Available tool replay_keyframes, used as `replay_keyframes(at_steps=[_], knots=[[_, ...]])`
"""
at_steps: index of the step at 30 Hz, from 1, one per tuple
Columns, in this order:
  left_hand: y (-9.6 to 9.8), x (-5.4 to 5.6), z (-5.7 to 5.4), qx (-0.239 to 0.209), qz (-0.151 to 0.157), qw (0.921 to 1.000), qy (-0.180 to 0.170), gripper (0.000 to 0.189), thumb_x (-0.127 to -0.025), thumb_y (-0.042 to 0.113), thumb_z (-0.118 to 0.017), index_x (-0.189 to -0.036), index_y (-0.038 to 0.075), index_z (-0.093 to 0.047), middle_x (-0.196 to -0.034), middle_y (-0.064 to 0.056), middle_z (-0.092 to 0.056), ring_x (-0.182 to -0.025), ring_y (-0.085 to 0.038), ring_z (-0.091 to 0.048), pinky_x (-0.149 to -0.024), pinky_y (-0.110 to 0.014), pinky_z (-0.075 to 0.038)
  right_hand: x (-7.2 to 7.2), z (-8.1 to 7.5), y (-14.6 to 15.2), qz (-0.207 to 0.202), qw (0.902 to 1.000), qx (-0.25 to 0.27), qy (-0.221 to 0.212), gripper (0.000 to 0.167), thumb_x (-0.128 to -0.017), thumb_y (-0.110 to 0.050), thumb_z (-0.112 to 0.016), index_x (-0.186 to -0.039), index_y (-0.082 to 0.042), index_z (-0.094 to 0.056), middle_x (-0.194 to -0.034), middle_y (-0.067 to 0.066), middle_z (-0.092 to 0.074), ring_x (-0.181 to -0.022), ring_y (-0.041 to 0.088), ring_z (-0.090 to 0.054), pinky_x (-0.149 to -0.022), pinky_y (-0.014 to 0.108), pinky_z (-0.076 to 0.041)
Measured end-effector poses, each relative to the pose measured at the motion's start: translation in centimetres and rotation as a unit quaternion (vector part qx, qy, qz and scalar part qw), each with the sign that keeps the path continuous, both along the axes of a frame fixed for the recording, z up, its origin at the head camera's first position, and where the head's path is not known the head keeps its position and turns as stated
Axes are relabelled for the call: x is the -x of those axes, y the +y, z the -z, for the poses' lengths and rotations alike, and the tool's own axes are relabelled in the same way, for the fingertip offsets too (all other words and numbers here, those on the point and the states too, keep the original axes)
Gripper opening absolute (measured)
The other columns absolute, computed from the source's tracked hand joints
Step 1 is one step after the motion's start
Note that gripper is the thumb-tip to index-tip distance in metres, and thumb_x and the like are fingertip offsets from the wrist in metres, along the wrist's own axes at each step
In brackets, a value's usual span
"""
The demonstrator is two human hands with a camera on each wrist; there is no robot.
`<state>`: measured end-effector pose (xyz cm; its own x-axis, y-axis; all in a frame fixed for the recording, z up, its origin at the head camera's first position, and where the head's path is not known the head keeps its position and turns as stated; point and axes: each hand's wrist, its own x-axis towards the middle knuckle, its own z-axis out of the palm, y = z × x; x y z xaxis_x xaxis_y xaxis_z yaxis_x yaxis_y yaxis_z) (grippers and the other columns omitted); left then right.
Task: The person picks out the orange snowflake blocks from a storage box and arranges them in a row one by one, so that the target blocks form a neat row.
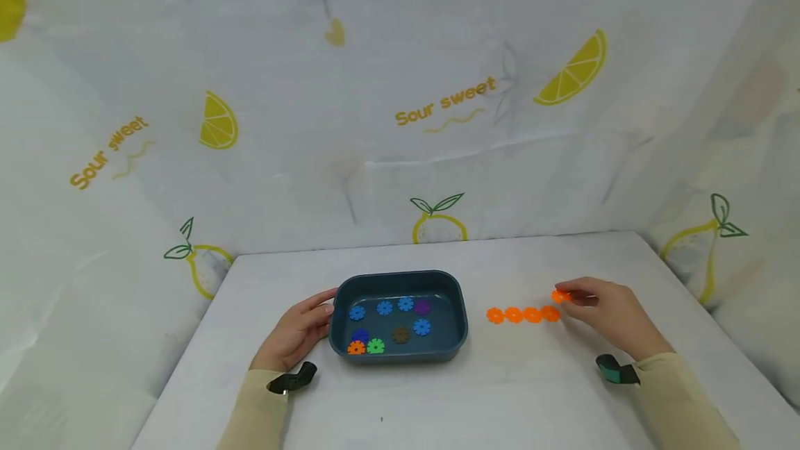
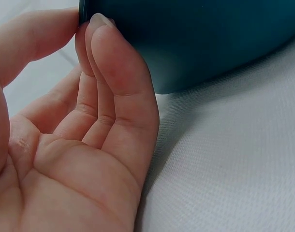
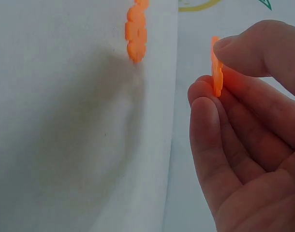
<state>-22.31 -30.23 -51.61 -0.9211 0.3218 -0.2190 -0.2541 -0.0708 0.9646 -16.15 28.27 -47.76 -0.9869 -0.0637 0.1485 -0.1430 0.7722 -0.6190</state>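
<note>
My right hand [image 1: 609,314] pinches an orange snowflake disc [image 3: 216,72] between thumb and fingers. It holds the disc above the table, just past the right end of a row of orange discs [image 1: 532,314]. In the right wrist view, part of that row [image 3: 136,34] lies on the cloth to the left of the hand. At the left side of a dark blue tray [image 1: 400,358], my left hand [image 1: 296,332] grips the wall, its thumb at the rim and its fingers bent against the side. The left wrist view shows the tray's corner [image 2: 210,53] right at the fingertips.
Inside the tray lie several loose discs: blue ones [image 1: 384,307], a purple one [image 1: 421,307], a brown one [image 1: 401,335], a green one [image 1: 376,346] and an orange one [image 1: 355,347]. A white cloth covers the table [image 1: 400,408]. Lemon-printed curtains [image 1: 281,179] surround it.
</note>
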Motion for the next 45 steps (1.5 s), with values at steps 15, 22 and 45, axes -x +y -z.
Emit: replay_keyframes(at_steps=[15, 22, 45], knots=[[0.1, -0.2, -0.2, -0.006, -0.005, 0.9999, -0.007, 0.061, -0.11, 0.021, -0.064, -0.164, 0.004, -0.042, -0.134, 0.0, -0.075, -0.111, -0.012, -0.072, -0.098, -0.029, -0.06, -0.3, 0.9, 1.4, 0.016, 0.9982, -0.026, -0.051, 0.037, -0.095, -0.029, -0.083, -0.129, -0.014, -0.079, -0.129, 0.015, -0.077, -0.111, 0.032, -0.073, -0.08, 0.019, -0.055], [0.1, -0.1, -0.3, -0.003, -0.005, 0.9999, -0.008, 0.06, -0.11, 0.021, -0.064, -0.164, 0.004, -0.043, -0.136, 0.0, -0.074, -0.113, -0.013, -0.072, -0.1, -0.03, -0.06, 0.0, 1.2, 1.6, 0.014, 0.997, -0.035, -0.067, 0.038, -0.093, -0.03, -0.084, -0.127, -0.012, -0.079, -0.123, 0.013, -0.078, -0.107, 0.029, -0.073, -0.08, 0.023, -0.055], [0.2, -0.1, -0.1, -0.008, -0.008, 0.9999, -0.004, 0.058, -0.111, 0.019, -0.062, -0.163, 0.002, -0.043, -0.141, -0.002, -0.072, -0.115, -0.014, -0.072, -0.101, -0.031, -0.06, 0.5, 1.7, 1.1, 0.0, 0.9971, -0.057, -0.05, 0.034, -0.09, -0.019, -0.086, -0.123, -0.01, -0.08, -0.117, 0.009, -0.079, -0.099, 0.023, -0.07, -0.084, 0.039, -0.059]])
